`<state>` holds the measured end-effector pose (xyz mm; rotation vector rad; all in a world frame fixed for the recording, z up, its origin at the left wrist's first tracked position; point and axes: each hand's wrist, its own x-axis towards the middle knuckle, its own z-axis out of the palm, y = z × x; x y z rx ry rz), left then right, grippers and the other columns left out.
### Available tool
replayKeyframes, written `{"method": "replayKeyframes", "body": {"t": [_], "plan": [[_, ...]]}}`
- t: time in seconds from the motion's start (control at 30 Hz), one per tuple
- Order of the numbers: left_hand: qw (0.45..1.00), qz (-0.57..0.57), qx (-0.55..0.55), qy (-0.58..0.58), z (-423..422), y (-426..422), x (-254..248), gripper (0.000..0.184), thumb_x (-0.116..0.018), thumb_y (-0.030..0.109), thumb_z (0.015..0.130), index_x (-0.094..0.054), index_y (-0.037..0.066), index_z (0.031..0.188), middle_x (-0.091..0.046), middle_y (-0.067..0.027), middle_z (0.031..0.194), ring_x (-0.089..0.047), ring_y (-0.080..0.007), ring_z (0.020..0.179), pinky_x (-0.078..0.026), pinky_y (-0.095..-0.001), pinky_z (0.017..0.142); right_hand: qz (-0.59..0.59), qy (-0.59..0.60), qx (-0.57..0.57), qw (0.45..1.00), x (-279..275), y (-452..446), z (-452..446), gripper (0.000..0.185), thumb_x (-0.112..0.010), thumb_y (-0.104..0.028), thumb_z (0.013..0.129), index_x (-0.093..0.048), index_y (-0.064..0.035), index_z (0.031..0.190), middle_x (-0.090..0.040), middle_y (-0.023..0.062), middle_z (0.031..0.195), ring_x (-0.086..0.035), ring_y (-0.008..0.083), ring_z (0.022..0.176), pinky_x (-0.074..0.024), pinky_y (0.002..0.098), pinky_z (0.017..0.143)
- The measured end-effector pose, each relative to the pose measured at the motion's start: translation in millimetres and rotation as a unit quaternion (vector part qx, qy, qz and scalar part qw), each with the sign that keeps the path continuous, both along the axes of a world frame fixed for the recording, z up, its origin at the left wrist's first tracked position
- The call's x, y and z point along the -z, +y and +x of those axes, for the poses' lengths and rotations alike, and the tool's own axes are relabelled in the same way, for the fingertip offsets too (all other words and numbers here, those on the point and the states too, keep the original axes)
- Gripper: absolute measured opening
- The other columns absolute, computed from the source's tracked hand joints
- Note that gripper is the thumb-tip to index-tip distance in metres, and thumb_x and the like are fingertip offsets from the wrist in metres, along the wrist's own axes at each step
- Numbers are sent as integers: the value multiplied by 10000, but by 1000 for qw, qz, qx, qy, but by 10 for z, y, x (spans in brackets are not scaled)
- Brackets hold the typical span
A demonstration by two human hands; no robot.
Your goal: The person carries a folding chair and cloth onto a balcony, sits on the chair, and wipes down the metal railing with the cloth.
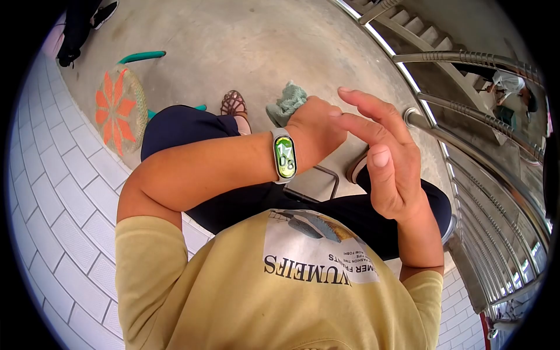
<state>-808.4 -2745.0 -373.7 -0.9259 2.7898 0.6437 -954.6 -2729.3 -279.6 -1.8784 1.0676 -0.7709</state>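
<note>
My left hand (318,129) is closed with its back toward me. A bunched, pale green, fuzzy cloth (289,102) sticks out past its far side, and the fingers gripping it are mostly hidden. On that wrist sits a fitness band (285,156) with a lit screen. Just to the right, my right hand (388,146) is raised with fingers apart and nothing in it. Its fingertips come close to the left knuckles; whether they touch I cannot tell.
A round woven stool (122,111) with an orange flower pattern and green legs stands at left. Metal railings (466,108) run along the right, with stairs (420,26) and another person (508,83) beyond. Someone's dark-clothed leg (76,29) shows at upper left.
</note>
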Motion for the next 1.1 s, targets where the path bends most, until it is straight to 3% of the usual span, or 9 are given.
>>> {"method": "replayKeyframes", "body": {"t": [0.4,0.47,0.57,0.63,0.8,0.9,0.97,1.03,1.1], "plan": [[986,5,81,-148,-148,-161,-243,39,-639,135,747,-651,154,779,-646,21,788,-651,-148,772,-489,-261,574,15,10,21,1000,61,160,-185,491,-271,-301,983,-592,43,1120,-524,219,1212,-522,314,1108,-415,367,924],[980,20,84,-181,-182,-164,-283,85,-670,136,731,-685,158,811,-666,17,836,-657,-151,827,-500,-258,617,-1,-19,42,999,96,199,-220,358,-413,-250,941,-593,9,1110,-539,211,1175,-548,350,997,-448,379,848],[983,-7,78,-167,-132,-112,-207,83,-632,129,753,-681,153,815,-670,-1,839,-661,-157,809,-498,-263,605,-7,13,30,999,38,223,-276,346,-425,-237,935,-584,3,1128,-531,211,1189,-539,361,1018,-442,386,863],[998,-45,34,-4,-50,-83,3,76,-550,133,782,-617,117,814,-634,-72,790,-642,-242,711,-493,-349,540,-13,51,22,998,21,274,-307,316,-481,-188,911,-560,-1,1154,-520,207,1197,-531,360,1034,-438,403,892],[999,-12,26,-39,-134,-229,-299,99,-587,163,787,-649,91,817,-643,-101,807,-651,-261,778,-514,-384,632,-10,67,76,995,60,365,-346,389,-606,-96,819,-514,8,1183,-520,201,1180,-521,372,1045,-447,408,894],[996,70,-31,36,-180,-275,-404,160,-613,202,797,-625,52,852,-632,-136,824,-631,-306,820,-505,-400,686,-2,85,95,992,84,438,-444,481,-612,-107,815,-441,19,1246,-490,219,1208,-511,386,1057,-444,409,896],[970,147,-46,190,-225,-349,-369,234,-630,223,800,-605,28,926,-628,-178,875,-606,-346,856,-493,-393,719,-10,79,106,991,109,498,-518,531,-622,-124,812,-404,24,1273,-482,229,1214,-509,392,1063,-441,409,901],[956,189,-65,214,-322,-406,-535,265,-604,213,835,-599,23,1019,-634,-178,905,-614,-301,871,-484,-375,753,-8,73,113,991,124,546,-577,583,-633,-142,810,-368,29,1300,-474,239,1220,-506,398,1069,-437,410,906],[898,313,-119,284,-394,-428,-621,306,-587,206,866,-577,22,1111,-640,-123,948,-620,-218,870,-489,-343,779,98,30,132,986,131,600,-624,663,-654,-196,815,-311,40,1332,-474,245,1228,-518,374,1086,-433,395,912]]}}
